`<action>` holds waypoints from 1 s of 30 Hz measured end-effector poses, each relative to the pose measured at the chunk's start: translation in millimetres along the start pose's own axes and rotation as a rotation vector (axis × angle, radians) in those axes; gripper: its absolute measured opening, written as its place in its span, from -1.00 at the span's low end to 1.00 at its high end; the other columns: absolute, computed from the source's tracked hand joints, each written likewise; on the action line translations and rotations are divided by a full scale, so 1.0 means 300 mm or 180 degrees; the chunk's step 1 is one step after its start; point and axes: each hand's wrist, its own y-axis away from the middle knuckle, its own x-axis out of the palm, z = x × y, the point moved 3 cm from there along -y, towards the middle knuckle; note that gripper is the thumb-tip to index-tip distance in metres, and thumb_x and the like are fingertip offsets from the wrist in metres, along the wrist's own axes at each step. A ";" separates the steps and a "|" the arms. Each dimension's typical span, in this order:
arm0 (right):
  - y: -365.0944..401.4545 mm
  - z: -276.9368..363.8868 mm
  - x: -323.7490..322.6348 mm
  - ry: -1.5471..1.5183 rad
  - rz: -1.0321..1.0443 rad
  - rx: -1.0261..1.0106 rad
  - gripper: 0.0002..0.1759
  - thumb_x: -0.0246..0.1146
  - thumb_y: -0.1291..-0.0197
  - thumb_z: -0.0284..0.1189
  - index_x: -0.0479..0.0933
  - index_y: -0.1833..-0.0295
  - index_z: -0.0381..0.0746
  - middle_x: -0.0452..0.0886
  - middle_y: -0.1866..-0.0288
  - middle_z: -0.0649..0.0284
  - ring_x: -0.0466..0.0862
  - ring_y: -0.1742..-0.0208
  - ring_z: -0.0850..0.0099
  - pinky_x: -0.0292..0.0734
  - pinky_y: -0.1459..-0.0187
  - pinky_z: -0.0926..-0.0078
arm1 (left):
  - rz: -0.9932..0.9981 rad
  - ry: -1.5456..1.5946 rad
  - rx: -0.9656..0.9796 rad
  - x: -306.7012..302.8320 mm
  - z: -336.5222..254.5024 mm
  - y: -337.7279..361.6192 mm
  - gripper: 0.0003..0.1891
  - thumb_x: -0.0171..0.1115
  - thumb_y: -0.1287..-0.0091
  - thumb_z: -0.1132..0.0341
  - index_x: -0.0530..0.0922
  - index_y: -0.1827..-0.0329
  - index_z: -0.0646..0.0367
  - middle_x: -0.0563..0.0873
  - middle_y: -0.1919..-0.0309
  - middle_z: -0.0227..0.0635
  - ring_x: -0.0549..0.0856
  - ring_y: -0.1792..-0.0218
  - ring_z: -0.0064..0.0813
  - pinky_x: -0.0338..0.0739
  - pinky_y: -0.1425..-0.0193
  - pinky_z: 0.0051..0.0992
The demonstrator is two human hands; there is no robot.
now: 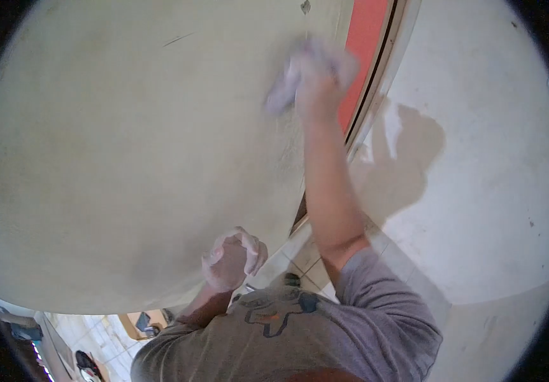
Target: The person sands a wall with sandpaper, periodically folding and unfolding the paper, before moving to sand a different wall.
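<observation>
Raised high near the wall's right edge, my right hand (321, 79) is closed around a pale, greyish cloth-like thing (282, 92), blurred by motion, against the greenish-grey wall (115, 140). My left hand (233, 258) hangs low in front of my chest, palm up, with its fingers curled but apart and nothing in them. White dust coats both hands. A dark scratch and a small chip mark the upper part of the wall.
Right of the wall stand a red strip (365, 51) and a door frame (376, 79), then a white wall (478, 165) with my shadow. Below are floor tiles (306, 254). At the lower left, a tan box (128, 326) and a dark shoe-like object (85, 361) lie on the floor.
</observation>
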 end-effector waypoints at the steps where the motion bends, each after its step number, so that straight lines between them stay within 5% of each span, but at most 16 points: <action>1: -0.069 0.025 0.028 -0.0026 -0.0023 0.0085 -0.72 0.23 0.11 -0.65 0.34 0.72 -0.20 0.38 0.68 0.48 0.40 0.65 0.61 0.20 0.64 0.47 | 0.0047 -0.0020 0.0019 0.004 -0.015 -0.013 -0.45 0.00 -0.46 -0.13 0.58 0.09 0.30 0.49 0.63 -0.35 0.44 0.61 -0.47 0.32 0.41 -0.47; 7: -0.100 -0.131 0.011 -0.0266 -0.0198 0.0225 -0.85 0.31 -0.03 -0.59 0.56 0.56 -0.27 0.54 0.61 0.41 0.52 0.59 0.59 0.35 0.55 0.52 | 0.0081 -0.0090 -0.0238 -0.073 -0.097 -0.034 -0.44 0.03 -0.43 -0.14 0.58 0.14 0.31 0.48 0.67 -0.34 0.44 0.61 -0.46 0.32 0.38 -0.41; 9: 0.001 -0.162 -0.089 -0.0180 0.0390 0.0538 -0.93 0.33 -0.08 -0.53 0.65 0.42 -0.30 0.58 0.55 0.41 0.54 0.53 0.62 0.39 0.49 0.53 | 0.0085 -0.0103 -0.0420 -0.062 -0.086 -0.003 -0.44 0.04 -0.42 -0.14 0.58 0.15 0.31 0.49 0.66 -0.30 0.44 0.59 -0.44 0.32 0.38 -0.41; 17: 0.451 -0.735 -0.472 0.0113 0.0435 0.2184 -0.93 0.21 -0.01 -0.54 0.57 0.48 -0.27 0.56 0.57 0.34 0.58 0.53 0.52 0.44 0.48 0.48 | 0.0054 -0.0091 -0.1054 -0.157 -0.057 -0.148 -0.53 0.16 -0.35 -0.04 0.57 0.15 0.32 0.53 0.55 -0.24 0.49 0.49 -0.41 0.37 0.36 -0.40; 21: 0.860 -1.126 -0.751 0.0718 -0.0315 0.2860 -0.89 0.21 -0.06 -0.50 0.61 0.43 -0.28 0.59 0.50 0.30 0.60 0.50 0.42 0.47 0.44 0.40 | -0.0075 -0.0071 -0.1630 -0.265 0.037 -0.257 -0.54 0.21 -0.32 -0.03 0.60 0.17 0.31 0.57 0.47 -0.24 0.52 0.47 -0.37 0.41 0.32 -0.40; 23: 1.106 -1.057 -0.816 0.0897 -0.0829 0.3710 -0.86 0.21 -0.10 -0.45 0.62 0.40 -0.27 0.61 0.44 0.28 0.62 0.43 0.38 0.48 0.36 0.36 | -0.0407 -0.0793 -0.1546 -0.229 0.056 -0.221 -0.59 0.22 -0.37 0.05 0.62 0.16 0.33 0.60 0.46 -0.25 0.59 0.42 -0.39 0.44 0.28 -0.44; 26: 1.308 -1.088 -0.891 0.1195 -0.1370 0.5017 -0.81 0.21 -0.15 -0.38 0.63 0.35 -0.27 0.63 0.36 0.25 0.64 0.33 0.33 0.50 0.25 0.29 | 0.0724 -0.2910 -0.1048 -0.190 -0.016 -0.333 -0.70 0.20 -0.44 0.19 0.64 0.16 0.33 0.65 0.42 -0.27 0.64 0.39 -0.44 0.47 0.23 -0.46; 27: 1.255 -1.176 -0.957 0.2617 -0.0275 0.3819 -0.82 0.20 -0.20 -0.40 0.64 0.32 -0.26 0.61 0.38 0.25 0.62 0.34 0.36 0.48 0.24 0.30 | 0.0443 -0.2520 -0.1175 -0.231 -0.026 -0.346 -0.74 0.19 -0.44 0.25 0.64 0.17 0.32 0.66 0.41 -0.28 0.64 0.39 -0.45 0.48 0.22 -0.45; 29: 1.066 -1.081 -0.919 0.1687 -0.1292 0.3210 -0.84 0.14 -0.27 -0.50 0.59 0.34 -0.25 0.50 0.46 0.32 0.51 0.35 0.48 0.43 0.28 0.38 | -0.0116 -0.1759 -0.1359 -0.197 -0.054 -0.265 -0.81 0.17 -0.46 0.35 0.66 0.20 0.31 0.68 0.38 -0.31 0.65 0.39 -0.49 0.50 0.19 -0.45; 30: 0.920 -1.016 -0.913 0.1027 -0.1208 0.2775 -0.94 0.17 -0.15 -0.57 0.50 0.38 -0.25 0.43 0.46 0.41 0.42 0.35 0.59 0.37 0.33 0.45 | -0.0214 -0.1852 -0.1343 -0.264 0.075 -0.219 -0.83 0.17 -0.45 0.37 0.66 0.20 0.31 0.69 0.37 -0.31 0.65 0.41 -0.50 0.50 0.20 -0.46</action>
